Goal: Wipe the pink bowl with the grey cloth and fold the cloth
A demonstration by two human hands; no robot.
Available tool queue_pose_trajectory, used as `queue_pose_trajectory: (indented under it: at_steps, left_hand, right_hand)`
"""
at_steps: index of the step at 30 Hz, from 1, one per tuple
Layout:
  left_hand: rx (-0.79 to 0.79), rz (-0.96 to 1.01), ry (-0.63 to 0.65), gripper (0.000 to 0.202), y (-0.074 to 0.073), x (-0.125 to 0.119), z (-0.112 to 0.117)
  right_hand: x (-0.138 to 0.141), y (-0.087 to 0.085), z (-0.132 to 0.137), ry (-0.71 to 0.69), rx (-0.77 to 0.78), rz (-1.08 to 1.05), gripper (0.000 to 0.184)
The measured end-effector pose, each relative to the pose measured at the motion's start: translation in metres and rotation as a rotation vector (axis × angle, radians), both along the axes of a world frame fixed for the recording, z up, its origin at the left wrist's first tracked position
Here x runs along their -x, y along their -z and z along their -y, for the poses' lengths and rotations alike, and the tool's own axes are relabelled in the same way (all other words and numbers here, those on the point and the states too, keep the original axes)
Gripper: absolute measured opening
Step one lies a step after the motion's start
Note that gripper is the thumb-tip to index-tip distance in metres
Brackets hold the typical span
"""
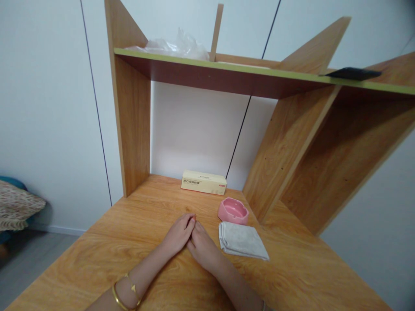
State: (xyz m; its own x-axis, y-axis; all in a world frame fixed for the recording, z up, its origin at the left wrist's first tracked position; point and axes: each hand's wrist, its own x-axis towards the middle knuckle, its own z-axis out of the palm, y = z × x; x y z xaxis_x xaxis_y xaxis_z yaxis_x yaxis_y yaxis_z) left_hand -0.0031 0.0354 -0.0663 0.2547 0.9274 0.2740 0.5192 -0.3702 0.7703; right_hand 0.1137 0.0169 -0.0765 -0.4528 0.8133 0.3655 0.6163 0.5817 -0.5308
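My left hand (179, 233) and my right hand (203, 245) rest together on the wooden desk (155, 207), their fingertips meeting. Both are closed, with the fingers pressed together and partly hidden where the hands touch. No object shows in either one. Just right of my right hand lies a folded grey cloth (243, 240). Directly behind the cloth stands a pink ashtray (234, 211) with notches in its rim. Farther back, a long cream-coloured box (203, 183) with printed characters sits near the wall.
Overhead runs a shelf with a green edge (181, 58), carrying a clear plastic bag (175, 46) and a flat black object (353, 73). Upright wooden panels (134, 125) flank the desk's back. At far left, a patterned fabric (19, 205) lies beyond the desk.
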Motion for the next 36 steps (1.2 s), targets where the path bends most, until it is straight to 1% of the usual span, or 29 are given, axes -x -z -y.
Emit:
queue_pose_trajectory:
  at_steps: [11, 21, 27, 36]
  left_hand:
    - [0.018, 0.039, 0.005, 0.041, -0.0007, 0.0002, -0.0016]
    - [0.024, 0.097, 0.008, 0.038, 0.0048, 0.0004, -0.0042]
    - [0.019, 0.086, 0.005, 0.040, 0.0031, 0.0006, -0.0036]
    - [0.027, 0.106, -0.004, 0.041, 0.0057, 0.0007, -0.0042]
  right_hand:
    - [0.0009, -0.0034, 0.0019, 0.009, 0.008, 0.050, 0.051]
    - [0.0000, 0.0001, 0.0004, 0.005, 0.004, 0.024, 0.054]
    - [-0.0011, 0.0021, -0.0009, 0.000, -0.014, 0.015, 0.056]
    - [-0.0003, -0.0022, 0.0013, 0.005, -0.017, 0.043, 0.055]
